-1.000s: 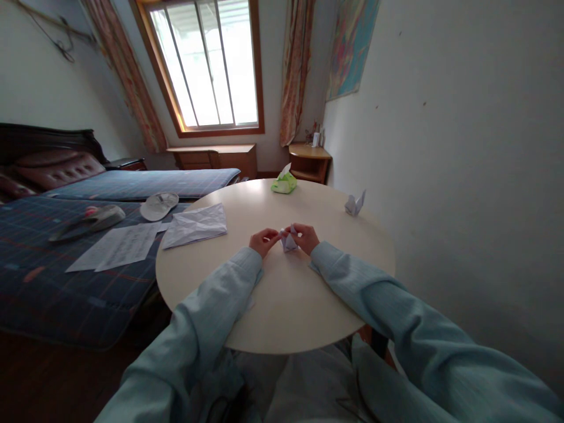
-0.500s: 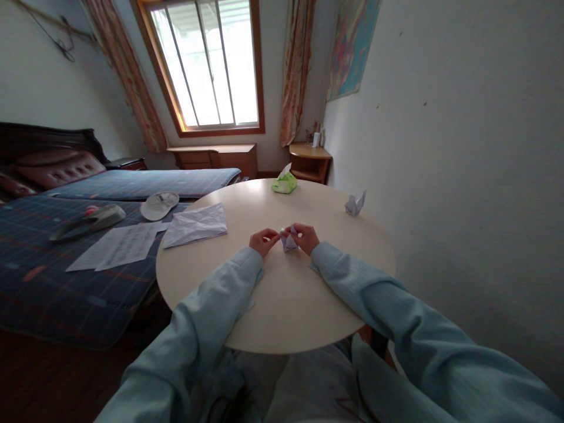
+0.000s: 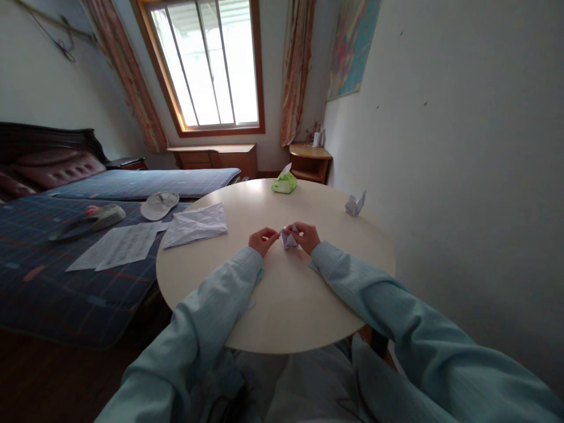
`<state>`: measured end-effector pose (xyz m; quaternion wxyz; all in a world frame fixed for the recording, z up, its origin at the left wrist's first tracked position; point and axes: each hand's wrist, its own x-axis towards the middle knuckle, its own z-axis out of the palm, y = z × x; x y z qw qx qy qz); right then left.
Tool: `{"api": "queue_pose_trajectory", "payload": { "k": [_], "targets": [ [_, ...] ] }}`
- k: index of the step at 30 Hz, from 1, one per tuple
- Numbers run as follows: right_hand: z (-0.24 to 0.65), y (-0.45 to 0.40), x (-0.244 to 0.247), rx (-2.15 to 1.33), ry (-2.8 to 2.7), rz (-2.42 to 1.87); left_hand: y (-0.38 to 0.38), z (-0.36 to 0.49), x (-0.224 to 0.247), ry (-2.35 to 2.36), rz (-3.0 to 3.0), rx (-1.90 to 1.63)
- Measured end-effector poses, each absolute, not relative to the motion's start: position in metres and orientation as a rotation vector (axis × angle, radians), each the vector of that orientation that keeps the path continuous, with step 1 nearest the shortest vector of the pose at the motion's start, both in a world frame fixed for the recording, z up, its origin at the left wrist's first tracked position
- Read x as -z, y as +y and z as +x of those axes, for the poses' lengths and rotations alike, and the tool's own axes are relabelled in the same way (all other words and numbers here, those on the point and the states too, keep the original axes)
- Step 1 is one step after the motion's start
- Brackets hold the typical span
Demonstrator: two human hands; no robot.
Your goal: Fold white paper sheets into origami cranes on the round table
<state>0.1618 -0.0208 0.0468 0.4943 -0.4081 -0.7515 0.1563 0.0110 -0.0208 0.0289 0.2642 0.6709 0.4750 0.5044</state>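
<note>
A small folded paper figure (image 3: pixel 290 241) is between my hands, low over the middle of the round table (image 3: pixel 282 294). My right hand (image 3: pixel 305 236) pinches its upper part, and the fingers cover some of the folds. From the other side my left hand (image 3: pixel 263 239) pinches the figure's left tip with thumb and forefinger. Farther right, near the table's edge, a second folded paper figure (image 3: pixel 355 204) stands by itself with two points sticking up.
A stack of creased white paper (image 3: pixel 196 224) lies at the table's left edge. A green tissue pack (image 3: pixel 284 181) stands at the back. Printed sheets (image 3: pixel 121 245), a white cap (image 3: pixel 159 205) and a grey strapped object (image 3: pixel 106 217) lie on the bed. A wall (image 3: pixel 462 205) is close on the right.
Both hands have shifted very slightly, still pinching the small paper figure. Everything else on the table and bed stays in place.
</note>
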Motion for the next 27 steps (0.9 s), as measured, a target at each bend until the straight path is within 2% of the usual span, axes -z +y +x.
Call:
{"api": "queue_pose_trajectory", "payload": {
  "k": [27],
  "targets": [
    [0.1623, -0.025, -0.0471, -0.429, -1.815, -0.951, -0.0277, 0.0131, -0.0312, 1.275, 2.003, -1.335]
  ]
}}
